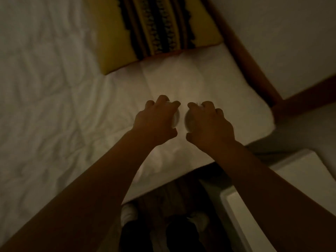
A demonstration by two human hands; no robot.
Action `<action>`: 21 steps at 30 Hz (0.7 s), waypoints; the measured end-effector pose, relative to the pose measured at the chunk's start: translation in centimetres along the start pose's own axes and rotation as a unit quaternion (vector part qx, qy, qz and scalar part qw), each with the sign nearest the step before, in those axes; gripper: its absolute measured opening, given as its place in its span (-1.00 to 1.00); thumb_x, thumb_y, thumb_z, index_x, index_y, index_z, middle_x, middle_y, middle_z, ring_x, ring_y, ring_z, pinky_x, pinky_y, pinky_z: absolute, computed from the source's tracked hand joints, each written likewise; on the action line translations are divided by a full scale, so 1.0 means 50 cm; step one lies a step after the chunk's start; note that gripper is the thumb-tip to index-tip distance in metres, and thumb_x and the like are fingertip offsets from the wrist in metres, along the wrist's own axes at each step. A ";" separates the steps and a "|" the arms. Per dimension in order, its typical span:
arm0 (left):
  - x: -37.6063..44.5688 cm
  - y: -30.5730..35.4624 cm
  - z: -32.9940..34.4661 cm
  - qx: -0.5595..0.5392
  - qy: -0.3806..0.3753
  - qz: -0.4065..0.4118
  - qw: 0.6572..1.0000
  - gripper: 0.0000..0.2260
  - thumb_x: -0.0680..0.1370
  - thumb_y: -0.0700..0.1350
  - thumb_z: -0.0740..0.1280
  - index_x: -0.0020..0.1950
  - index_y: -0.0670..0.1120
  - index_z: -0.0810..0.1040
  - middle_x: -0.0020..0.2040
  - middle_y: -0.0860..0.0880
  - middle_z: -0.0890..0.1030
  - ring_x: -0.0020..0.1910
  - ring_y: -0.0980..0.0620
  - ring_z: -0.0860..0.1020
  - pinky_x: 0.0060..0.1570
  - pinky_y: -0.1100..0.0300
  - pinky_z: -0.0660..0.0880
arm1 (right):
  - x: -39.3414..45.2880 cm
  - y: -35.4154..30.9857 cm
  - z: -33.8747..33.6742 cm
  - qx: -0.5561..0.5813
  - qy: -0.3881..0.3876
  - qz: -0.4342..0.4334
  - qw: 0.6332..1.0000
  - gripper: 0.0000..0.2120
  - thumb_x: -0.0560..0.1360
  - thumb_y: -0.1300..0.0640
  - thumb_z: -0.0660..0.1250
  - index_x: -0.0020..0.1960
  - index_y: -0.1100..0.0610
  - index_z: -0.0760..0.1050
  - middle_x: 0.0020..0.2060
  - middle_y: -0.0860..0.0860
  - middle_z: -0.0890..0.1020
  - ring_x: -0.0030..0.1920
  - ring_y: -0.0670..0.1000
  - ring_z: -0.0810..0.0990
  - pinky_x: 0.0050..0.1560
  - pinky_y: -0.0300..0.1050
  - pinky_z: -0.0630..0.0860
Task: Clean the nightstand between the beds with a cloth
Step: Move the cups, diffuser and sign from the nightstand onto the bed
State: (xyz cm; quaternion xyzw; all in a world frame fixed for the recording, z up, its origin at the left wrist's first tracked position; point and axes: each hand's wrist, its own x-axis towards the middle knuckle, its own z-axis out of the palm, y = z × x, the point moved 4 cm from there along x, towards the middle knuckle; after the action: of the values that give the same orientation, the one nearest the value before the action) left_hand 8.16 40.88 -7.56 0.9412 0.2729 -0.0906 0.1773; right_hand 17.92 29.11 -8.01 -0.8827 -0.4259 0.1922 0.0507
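Head view, dim light, some blur. Left hand: over the bed, fingers curled around a small pale round object, too blurred to identify. Right hand: just beside the left, apart from it, fingers curled around a second pale object of like look; whether either is the cloth cannot be told. Both forearms reach forward from the lower edge and cover part of the bed's near side. Bed: white, creased cover at left, a smoother white pillow beneath the hands. Cushion: yellow with dark patterned stripes, lying on the bed beyond the hands, near the headboard, a brown wooden rail along the wall. Nightstand: white, at lower right, just beside the bed's corner, partly hidden by the right forearm; its top shows nothing on the visible part. Floor: dark, between bed and nightstand, with the person's pale shoes and dark trouser legs at the bottom.
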 end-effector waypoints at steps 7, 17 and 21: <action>-0.190 -0.352 -0.035 -0.029 0.042 -0.137 0.989 -0.31 0.33 0.06 0.51 0.38 0.15 0.27 0.35 0.01 0.33 0.23 -0.12 0.40 -0.09 -0.04 0.51 | 0.057 -0.356 0.109 -0.037 -0.015 -0.130 0.991 -0.19 0.27 -0.10 0.51 0.37 -0.12 0.14 0.32 0.06 0.30 0.20 0.19 0.41 -0.25 -0.04 0.37; -0.382 -0.709 0.038 -0.065 0.028 -0.263 0.962 -0.31 0.32 0.05 0.53 0.36 0.20 0.28 0.38 0.02 0.30 0.27 -0.14 0.35 -0.05 -0.11 0.48 | 0.087 -0.701 0.326 -0.055 -0.080 -0.198 0.975 -0.20 0.25 -0.12 0.53 0.35 -0.08 0.17 0.25 0.06 0.35 0.14 0.18 0.42 -0.20 -0.03 0.32; -0.392 -0.742 0.083 -0.088 0.018 -0.243 0.966 -0.31 0.32 0.04 0.53 0.37 0.20 0.30 0.39 0.04 0.30 0.27 -0.13 0.36 -0.01 -0.11 0.52 | 0.101 -0.722 0.382 -0.079 -0.108 -0.172 0.976 -0.22 0.23 -0.09 0.56 0.33 -0.05 0.24 0.22 0.08 0.39 0.14 0.20 0.45 -0.18 -0.01 0.33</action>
State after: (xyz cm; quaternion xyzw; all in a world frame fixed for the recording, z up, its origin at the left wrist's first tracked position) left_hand -28.75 59.08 -16.70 0.8292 0.5030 -0.0896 0.2267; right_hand -13.00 54.42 -17.96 -0.7716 -0.5878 0.2409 -0.0337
